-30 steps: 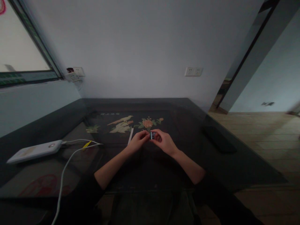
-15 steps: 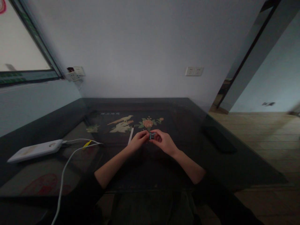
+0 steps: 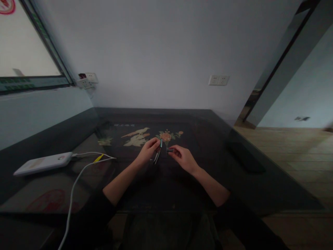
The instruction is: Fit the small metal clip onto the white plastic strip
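- The two hands, which met around one small thing half a second ago, now stand apart at the centre of the frame.
- The left hand (image 3: 147, 150) has turned; its grip is closed on a small green-edged piece (image 3: 161, 143) at centre frame.
- One slim strip (image 3: 156, 158) juts down below the left fingers; earlier a pale stick showed left of that hand, and I cannot tell whether they are the same.
- The right hand (image 3: 185, 159) stays nearly in place, its grip pinching one small dark piece (image 3: 170, 150) just right of centre.
- On the dark surface (image 3: 208, 187): one white power bank (image 3: 43, 163) at left, with one white cable (image 3: 71, 194) and one yellow tag (image 3: 98, 158); one dark flat object (image 3: 246, 157) at right.
- Two birds (image 3: 136, 137) and one large flower (image 3: 165, 136) decorate the middle.
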Available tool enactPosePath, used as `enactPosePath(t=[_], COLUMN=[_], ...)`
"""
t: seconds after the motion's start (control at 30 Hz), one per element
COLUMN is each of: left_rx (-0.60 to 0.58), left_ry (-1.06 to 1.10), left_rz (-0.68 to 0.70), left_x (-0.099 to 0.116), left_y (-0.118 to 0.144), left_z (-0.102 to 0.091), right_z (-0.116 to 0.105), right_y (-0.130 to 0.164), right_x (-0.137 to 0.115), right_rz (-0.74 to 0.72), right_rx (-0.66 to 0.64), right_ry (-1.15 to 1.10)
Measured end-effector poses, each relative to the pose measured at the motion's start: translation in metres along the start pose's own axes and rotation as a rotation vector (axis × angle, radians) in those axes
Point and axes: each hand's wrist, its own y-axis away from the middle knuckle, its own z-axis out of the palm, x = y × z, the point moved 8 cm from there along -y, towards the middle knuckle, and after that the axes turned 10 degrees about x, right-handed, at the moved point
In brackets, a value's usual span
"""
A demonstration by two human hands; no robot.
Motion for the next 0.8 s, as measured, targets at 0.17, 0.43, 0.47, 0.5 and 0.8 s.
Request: enactPosePath(t=[0.17,0.43,0.47,0.5,0.8], left_rx=[0.073,0.146,0.168,0.197,0.368], left_ry=[0.078,0.248,0.262,0.274,0.239], left_rz=[0.017,0.008,0.006,-0.004,-0.039], left_x=[0.006,-0.012,-0.013,-0.015,-0.021], left_y=[-0.005,-0.020,-0.022,-0.024,-0.033], left_z=[-0.010,-0.028,-0.032,-0.037,-0.064], right_z=[0.001,0.026,0.033,0.040,0.114], right_y=[0.000,-0.003,-0.006,-0.009,-0.055], right_x=[0.005,-0.003,-0.008,-0.013,-0.043], right_rz=[0.024,-0.014,-0.037,-0.062,-0.004], right_rx=[0.013,-0.032,-0.061,-0.089,-0.277], right_ry=[0.023,0.122,0.156,0.196,0.655])
